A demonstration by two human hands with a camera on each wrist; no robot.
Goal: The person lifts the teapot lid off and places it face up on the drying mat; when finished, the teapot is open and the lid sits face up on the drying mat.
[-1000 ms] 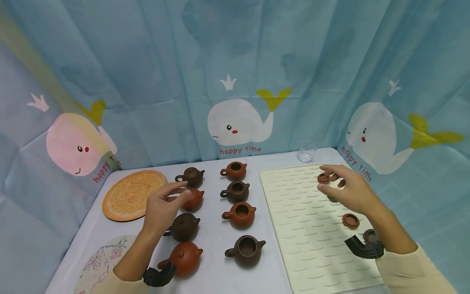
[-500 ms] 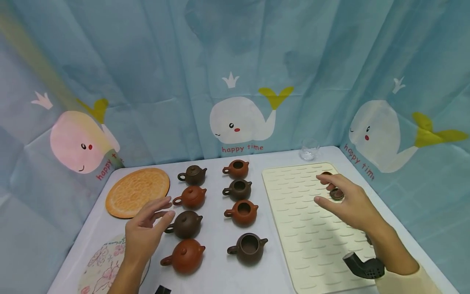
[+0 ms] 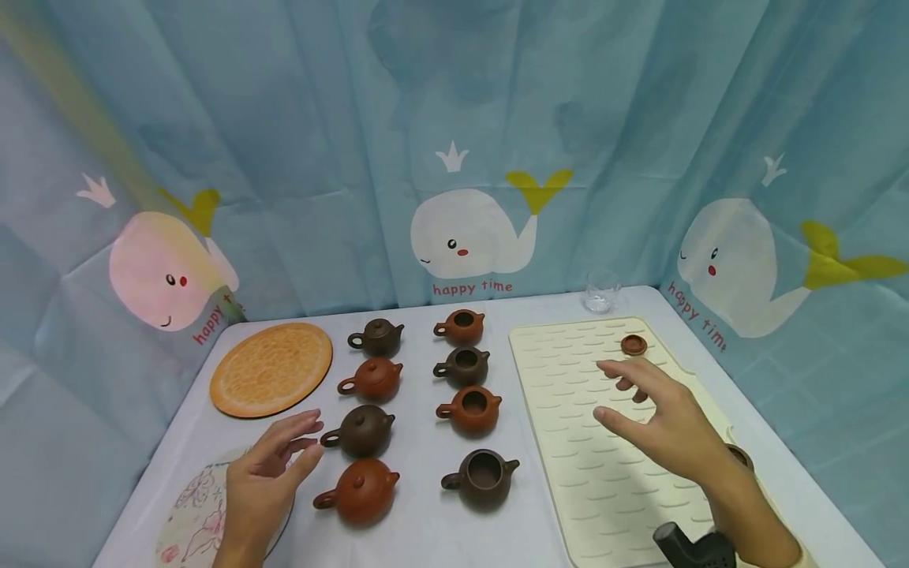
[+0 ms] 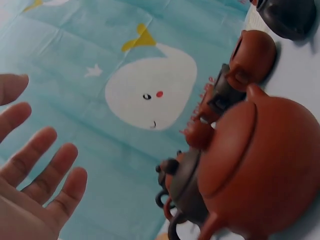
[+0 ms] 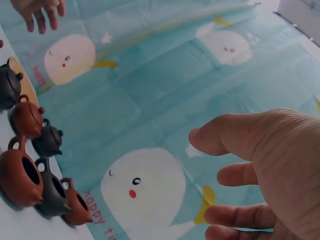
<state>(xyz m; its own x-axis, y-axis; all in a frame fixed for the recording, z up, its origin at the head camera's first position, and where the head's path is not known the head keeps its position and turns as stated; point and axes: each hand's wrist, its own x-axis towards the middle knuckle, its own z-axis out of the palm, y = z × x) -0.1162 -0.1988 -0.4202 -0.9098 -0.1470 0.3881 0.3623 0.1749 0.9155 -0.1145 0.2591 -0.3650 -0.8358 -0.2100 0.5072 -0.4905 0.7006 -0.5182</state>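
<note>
Cream mat (image 3: 568, 410) taken as landmark; right hand (image 3: 656, 410) hovers over it, fingers loosely bent, thumb apart, nothing grasped; left hand (image 3: 264, 472) well left of the mat, above the floral disc (image 3: 188, 513), fingers likewise slack, nothing held; four lidless teapots (image 3: 474, 423) file just left of the mat, four lidded teapots (image 3: 364, 435) farther left; all turned spout-first toward the mat, which we judge deliberate, for tidy rows; red lid (image 3: 634, 345) lies at the mat's far end, dark lid (image 3: 741, 455) by its right edge, partly hidden; both probably set there to keep them clear of the pots.
</note>
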